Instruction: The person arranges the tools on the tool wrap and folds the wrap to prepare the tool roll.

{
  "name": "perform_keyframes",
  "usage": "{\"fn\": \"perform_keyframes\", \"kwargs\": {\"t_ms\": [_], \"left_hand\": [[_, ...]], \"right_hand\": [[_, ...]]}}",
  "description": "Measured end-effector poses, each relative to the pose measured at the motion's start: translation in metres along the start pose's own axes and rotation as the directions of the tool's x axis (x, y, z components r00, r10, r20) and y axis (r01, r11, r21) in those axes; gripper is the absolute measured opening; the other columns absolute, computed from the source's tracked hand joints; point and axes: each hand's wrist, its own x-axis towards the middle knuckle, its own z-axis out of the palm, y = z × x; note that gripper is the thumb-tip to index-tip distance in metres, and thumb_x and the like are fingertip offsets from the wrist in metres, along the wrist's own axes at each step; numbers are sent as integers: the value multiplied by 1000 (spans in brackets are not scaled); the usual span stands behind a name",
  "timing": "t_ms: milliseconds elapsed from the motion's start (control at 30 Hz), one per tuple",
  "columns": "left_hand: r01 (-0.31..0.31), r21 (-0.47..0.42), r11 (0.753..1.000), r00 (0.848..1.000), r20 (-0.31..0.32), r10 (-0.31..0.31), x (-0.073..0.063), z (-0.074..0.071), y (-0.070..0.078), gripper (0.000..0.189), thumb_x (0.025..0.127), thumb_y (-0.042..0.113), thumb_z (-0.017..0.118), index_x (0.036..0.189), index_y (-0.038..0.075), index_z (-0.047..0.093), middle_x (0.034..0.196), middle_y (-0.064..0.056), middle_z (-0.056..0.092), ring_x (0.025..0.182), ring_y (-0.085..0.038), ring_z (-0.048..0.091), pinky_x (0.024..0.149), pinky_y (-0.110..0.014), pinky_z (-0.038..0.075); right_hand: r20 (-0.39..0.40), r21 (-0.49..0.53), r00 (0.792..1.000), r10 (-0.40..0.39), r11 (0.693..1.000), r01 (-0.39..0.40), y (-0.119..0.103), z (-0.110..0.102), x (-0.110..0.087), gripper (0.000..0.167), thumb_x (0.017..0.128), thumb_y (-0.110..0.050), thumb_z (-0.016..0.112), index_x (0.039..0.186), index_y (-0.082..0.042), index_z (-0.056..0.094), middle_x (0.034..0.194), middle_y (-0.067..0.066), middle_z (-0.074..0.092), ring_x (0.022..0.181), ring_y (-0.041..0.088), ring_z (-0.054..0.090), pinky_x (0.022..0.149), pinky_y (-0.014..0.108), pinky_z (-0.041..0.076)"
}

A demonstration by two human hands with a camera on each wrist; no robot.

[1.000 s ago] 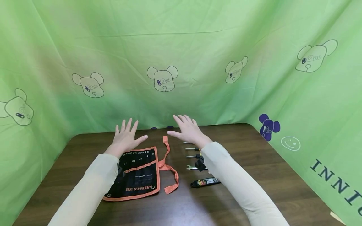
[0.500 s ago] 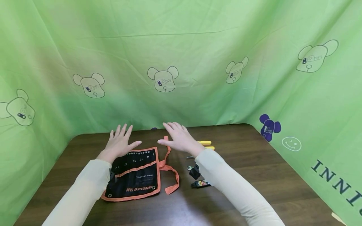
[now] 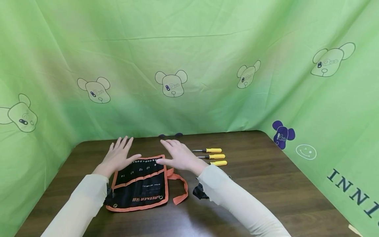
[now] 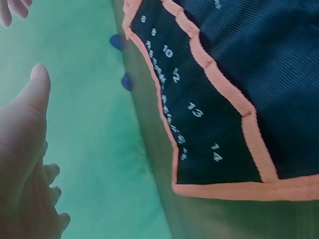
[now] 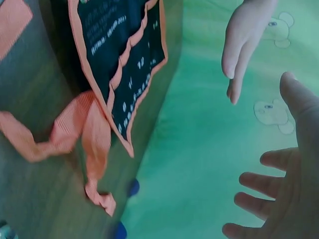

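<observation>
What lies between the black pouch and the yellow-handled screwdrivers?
In the head view, an orange strap lies there, partly hidden by the right hand.

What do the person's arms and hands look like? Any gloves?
No gloves: the left hand and right hand are bare. The left sleeve and right sleeve are long, plain and creamy white, with soft creases. A black gadget sticks out beside the right sleeve; a dark piece shows beside the left one.
</observation>
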Motion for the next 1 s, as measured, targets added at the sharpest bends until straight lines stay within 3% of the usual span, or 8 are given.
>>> {"fn": "perform_keyframes", "kwargs": {"t_ms": [300, 500, 700, 1000], "left_hand": [[2, 11, 1000, 1000, -1, -2, -11, 17, -18, 85, 89, 54, 49, 144, -4, 19, 145, -31, 15, 131, -48, 8, 100, -62, 8], [-22, -9, 1000, 1000, 21, 23, -18, 28, -25, 86, 89, 56, 47, 143, -5, 21, 144, -31, 17, 131, -48, 12, 100, -62, 10], [-29, -24, 999, 999, 42, 30, -24, 36, -33, 84, 89, 55, 47, 142, -5, 23, 143, -32, 19, 130, -48, 15, 99, -62, 12], [9, -50, 999, 995, 100, -4, -32, 42, -41, 75, 91, 45, 51, 139, -8, 29, 141, -34, 21, 128, -50, 17, 98, -63, 14]], "right_hand": [[56, 202, 998, 14, 979, -25, -11, 18, -6, 81, 85, -63, 48, 147, -17, 23, 143, 10, 34, 130, 23, 32, 101, 41, 31], [63, 289, 998, -21, 957, 2, -15, 34, -10, 75, 87, -58, 50, 146, -17, 27, 143, 11, 33, 130, 25, 30, 99, 44, 32], [98, 301, 993, -72, 953, 40, -20, 48, -13, 69, 89, -52, 52, 143, -12, 34, 139, 6, 41, 128, 23, 35, 98, 40, 34], [200, 228, 977, -77, 973, 31, -24, 66, -15, 54, 87, -36, 63, 131, -8, 50, 115, 5, 57, 102, 11, 54, 84, 27, 44]]}}
